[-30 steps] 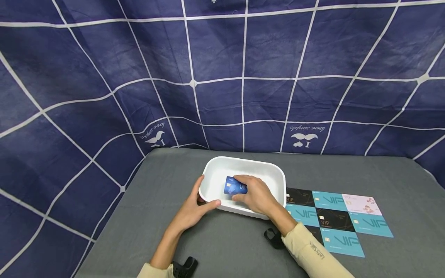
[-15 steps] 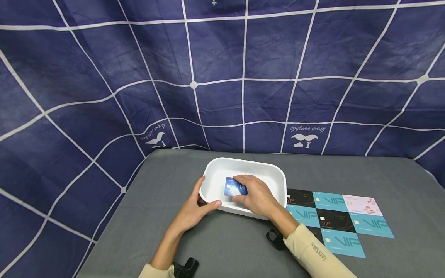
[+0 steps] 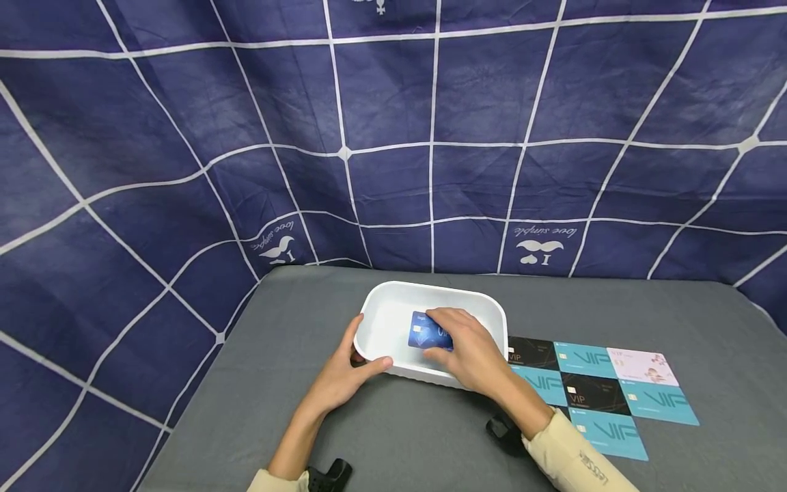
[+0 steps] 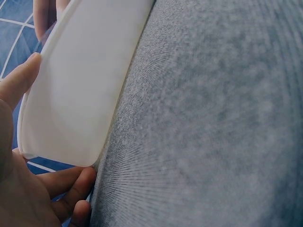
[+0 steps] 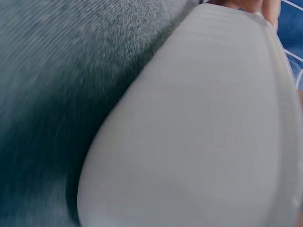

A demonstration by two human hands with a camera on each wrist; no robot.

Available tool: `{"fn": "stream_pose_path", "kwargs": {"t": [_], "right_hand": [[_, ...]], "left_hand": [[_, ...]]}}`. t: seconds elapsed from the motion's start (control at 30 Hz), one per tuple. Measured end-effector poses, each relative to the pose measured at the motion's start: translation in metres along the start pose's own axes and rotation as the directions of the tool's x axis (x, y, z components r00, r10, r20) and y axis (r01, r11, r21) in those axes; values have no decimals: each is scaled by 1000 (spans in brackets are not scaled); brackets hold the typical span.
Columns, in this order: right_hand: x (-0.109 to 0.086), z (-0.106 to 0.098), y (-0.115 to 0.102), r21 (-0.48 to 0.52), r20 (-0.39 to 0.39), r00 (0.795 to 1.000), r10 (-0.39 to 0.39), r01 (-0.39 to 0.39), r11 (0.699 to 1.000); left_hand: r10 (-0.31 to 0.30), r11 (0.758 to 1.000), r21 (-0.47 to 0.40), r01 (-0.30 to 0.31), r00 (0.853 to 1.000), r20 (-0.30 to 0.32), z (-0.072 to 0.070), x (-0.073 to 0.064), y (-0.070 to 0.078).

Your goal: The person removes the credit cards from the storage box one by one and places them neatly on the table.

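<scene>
A white plastic basin [image 3: 385,316] with rounded corners stands on the grey cloth. My left hand [image 3: 339,380] holds its near left corner, thumb at the rim; in the left wrist view, its fingers [image 4: 71,185] bend around the basin's end. Over the basin's inside, my right hand [image 3: 472,347] pinches a blue VIP card [image 3: 423,331] by its right part, thumb on the near edge and fingers on the far edge. The fingers hide the card's right end. Mostly the basin's outer wall [image 5: 189,127] fills the right wrist view.
Right of the basin, several cards lie flat edge to edge: black cards [image 3: 595,393], teal cards [image 3: 609,432] and a pink card [image 3: 643,367]. The right forearm partly covers them. A blue curtain [image 3: 393,178] with white lines hangs behind the grey cloth [image 3: 295,314].
My right hand has shifted a little to the right within the basin, and the blue card with it. The left hand keeps its place on the corner.
</scene>
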State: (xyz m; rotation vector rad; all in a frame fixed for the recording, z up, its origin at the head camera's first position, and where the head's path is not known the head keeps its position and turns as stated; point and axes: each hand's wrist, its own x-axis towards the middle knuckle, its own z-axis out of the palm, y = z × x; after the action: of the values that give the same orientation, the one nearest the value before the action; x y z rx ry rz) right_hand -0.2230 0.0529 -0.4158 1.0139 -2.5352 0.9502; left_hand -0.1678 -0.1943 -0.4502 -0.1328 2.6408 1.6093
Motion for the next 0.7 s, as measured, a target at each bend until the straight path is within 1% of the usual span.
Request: {"fn": "stream_pose_path", "kwargs": {"t": [0.1,0.17,0.27,0.37,0.47,0.53,0.7], "right_hand": [[-10,-13,4,-26,-5,1000,-5,5,1000],[-18,-22,7,-47,6,1000,2,-1,999],[-29,-36,12,-65,22,1000,10,-9,998],[-39,-49,17,-70,15,1000,18,-17,997],[-49,-60,21,-78,13,999,37,-36,996],[-58,-67,23,-90,26,998,52,-49,995],[-81,-81,32,-146,42,997,60,-53,988]], "left_hand": [[2,1000,5,-2,1000,6,2,0,0],[2,1000,2,-2,1000,10,2,0,-1],[3,1000,-8,-3,1000,6,0,0,-2],[4,1000,-4,-4,1000,-1,-2,0,-2],[3,1000,-5,-3,1000,-3,-3,-1,-1],[3,1000,-10,-3,1000,2,-3,-1,-1],[18,999,-34,-17,1000,12,-2,-3,0]]}}
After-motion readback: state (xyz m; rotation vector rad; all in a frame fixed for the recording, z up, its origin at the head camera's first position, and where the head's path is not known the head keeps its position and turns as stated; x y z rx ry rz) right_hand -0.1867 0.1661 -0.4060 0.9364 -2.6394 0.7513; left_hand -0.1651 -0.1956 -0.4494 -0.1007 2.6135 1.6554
